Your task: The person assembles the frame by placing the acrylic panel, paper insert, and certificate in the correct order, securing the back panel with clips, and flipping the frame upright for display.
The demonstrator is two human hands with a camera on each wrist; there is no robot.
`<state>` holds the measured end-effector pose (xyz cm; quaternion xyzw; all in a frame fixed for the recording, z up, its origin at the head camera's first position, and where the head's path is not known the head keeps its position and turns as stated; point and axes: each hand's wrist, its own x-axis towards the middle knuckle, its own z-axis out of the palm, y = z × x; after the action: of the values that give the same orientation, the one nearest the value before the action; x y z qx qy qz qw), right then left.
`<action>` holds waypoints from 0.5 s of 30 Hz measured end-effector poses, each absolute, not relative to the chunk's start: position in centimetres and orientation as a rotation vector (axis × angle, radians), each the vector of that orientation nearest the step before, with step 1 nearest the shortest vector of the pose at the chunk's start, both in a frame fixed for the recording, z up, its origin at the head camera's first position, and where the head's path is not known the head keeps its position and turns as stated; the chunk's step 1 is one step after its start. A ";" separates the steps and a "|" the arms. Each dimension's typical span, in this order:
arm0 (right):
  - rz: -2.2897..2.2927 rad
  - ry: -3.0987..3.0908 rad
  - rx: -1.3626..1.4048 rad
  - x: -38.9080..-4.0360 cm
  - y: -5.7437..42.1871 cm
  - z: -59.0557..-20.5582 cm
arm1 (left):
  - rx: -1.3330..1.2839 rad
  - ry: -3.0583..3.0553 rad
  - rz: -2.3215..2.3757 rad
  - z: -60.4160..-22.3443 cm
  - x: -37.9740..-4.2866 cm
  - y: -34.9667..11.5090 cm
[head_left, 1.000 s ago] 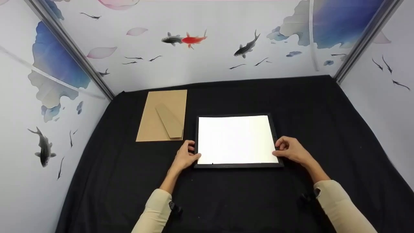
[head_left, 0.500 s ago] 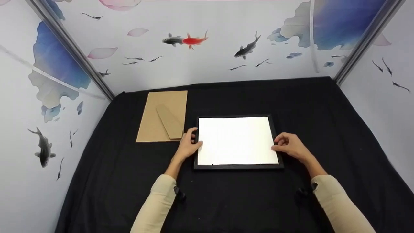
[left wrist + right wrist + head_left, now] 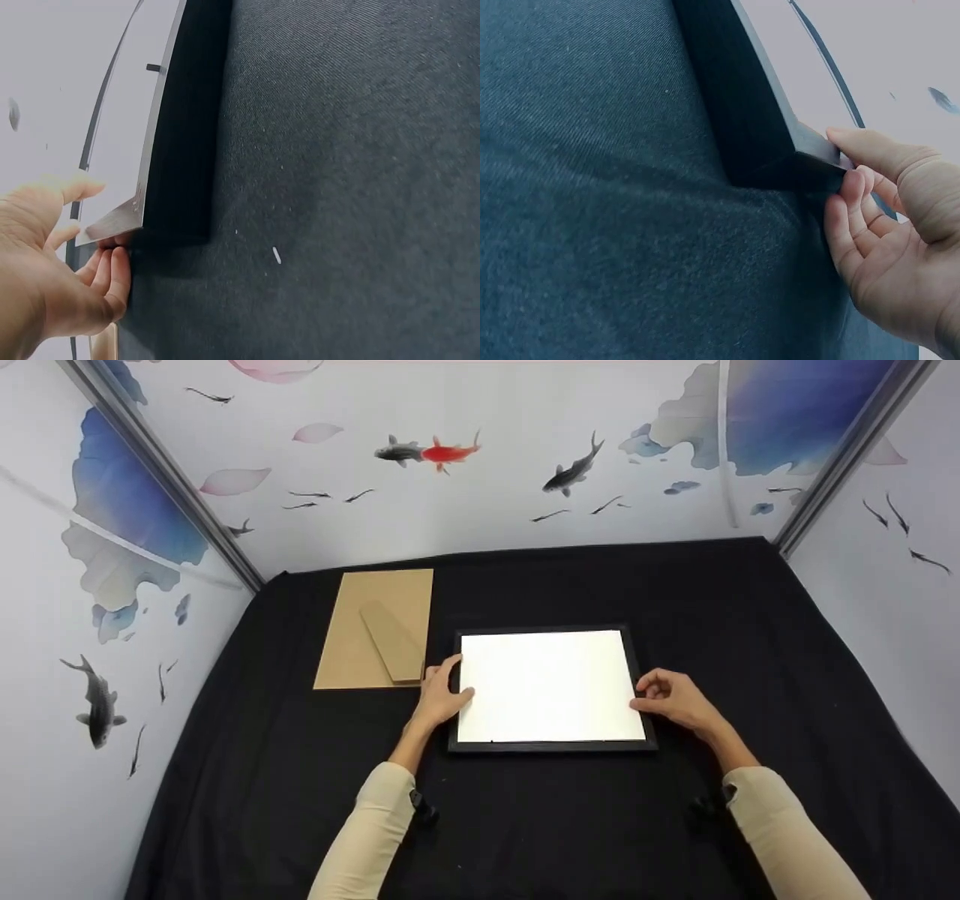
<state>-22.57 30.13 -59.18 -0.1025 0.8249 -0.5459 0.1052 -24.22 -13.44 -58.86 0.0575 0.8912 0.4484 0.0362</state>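
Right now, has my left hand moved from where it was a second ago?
Yes: your left hand has moved away from you, farther up the left side of the black frame, which sits about where it was.

The black frame lies flat, white inside.

Washed-out white panel in bright head view; dimmer, bluish right wrist view.

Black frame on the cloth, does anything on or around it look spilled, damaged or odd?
A small white sliver lies on the black cloth near the black frame, stark against the dark; no spill or damage shows.
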 end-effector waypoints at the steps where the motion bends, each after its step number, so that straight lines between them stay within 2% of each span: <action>1: -1.609 2.428 -0.304 -22.5 30.1 -59.2 | 0.185 2.722 1.390 -58.9 -24.0 -13.6; 15: -1.611 2.464 -0.292 -22.4 30.3 -60.0 | 0.472 2.673 1.516 -59.2 -19.9 -15.7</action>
<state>-22.43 30.30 -59.96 -0.0983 0.8294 -0.5423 0.0916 -19.88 -15.66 -59.24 0.1518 0.8596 0.4876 0.0162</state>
